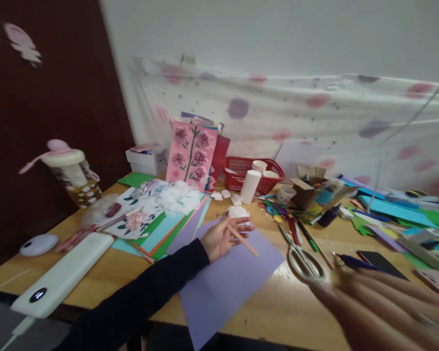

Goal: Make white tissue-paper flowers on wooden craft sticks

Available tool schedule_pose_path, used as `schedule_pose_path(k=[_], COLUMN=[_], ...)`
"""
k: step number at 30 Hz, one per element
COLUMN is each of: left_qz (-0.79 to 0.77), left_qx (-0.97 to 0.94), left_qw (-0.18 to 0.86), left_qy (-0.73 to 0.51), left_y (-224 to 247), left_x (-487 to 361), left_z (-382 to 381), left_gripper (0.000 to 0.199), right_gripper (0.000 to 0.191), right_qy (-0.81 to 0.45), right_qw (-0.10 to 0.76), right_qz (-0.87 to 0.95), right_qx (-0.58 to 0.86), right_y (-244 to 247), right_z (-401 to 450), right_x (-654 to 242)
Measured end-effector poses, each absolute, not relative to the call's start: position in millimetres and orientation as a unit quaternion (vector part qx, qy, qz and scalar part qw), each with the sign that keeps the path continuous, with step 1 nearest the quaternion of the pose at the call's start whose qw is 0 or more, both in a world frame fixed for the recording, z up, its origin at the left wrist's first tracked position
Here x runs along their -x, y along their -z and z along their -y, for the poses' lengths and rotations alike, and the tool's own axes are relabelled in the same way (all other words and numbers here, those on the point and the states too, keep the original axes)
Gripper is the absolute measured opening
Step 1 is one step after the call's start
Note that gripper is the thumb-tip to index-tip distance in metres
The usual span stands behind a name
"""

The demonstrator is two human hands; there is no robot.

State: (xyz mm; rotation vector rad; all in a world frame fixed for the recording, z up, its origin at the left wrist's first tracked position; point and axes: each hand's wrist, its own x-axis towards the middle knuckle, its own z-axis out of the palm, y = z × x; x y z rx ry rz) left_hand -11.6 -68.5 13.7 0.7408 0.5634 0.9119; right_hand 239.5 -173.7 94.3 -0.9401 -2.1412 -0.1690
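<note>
My left hand (pixel 221 239), in a dark sleeve, is over a sheet of purple paper (pixel 227 297). A flat wooden craft stick (pixel 247 243) is held under its thumb, while the other fingers point right. Just behind the fingers is a soft white lump (pixel 238 212). My right hand (pixel 391 307) is large and smeared by motion at the lower right, so its grip is unclear. Close to its fingertips is a dark blue pen-like thing (pixel 353 262). Scissors (pixel 303 263) with pale handles lie between the purple paper and this hand.
A white power bank (pixel 64 275) and a bottle (pixel 71 175) stand at left. Coloured papers (pixel 181 231) carry white fluff (pixel 179 197). Behind are a red basket (pixel 236 183), a white cylinder (pixel 250 186) and a paper cup (pixel 286 194). A black phone (pixel 382 263) and paper scraps (pixel 395 209) lie right.
</note>
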Motion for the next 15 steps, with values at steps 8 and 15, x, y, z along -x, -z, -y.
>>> schedule_pose_path(k=[8, 15], left_qz=[-0.212, -0.34], left_qx=[-0.355, -0.493], left_qw=[0.837, 0.727], left_qy=[-0.358, -0.337], left_y=[-31, -28], left_x=[-10, 64], left_z=[83, 53], left_gripper=[0.057, 0.036], right_gripper=[0.043, 0.024], right_qy=[0.044, -0.019], right_qw=[0.328, 0.44], right_qz=[0.892, 0.841], right_qx=[0.308, 0.314], right_y=[-62, -46], right_z=[106, 81], right_x=[-155, -160])
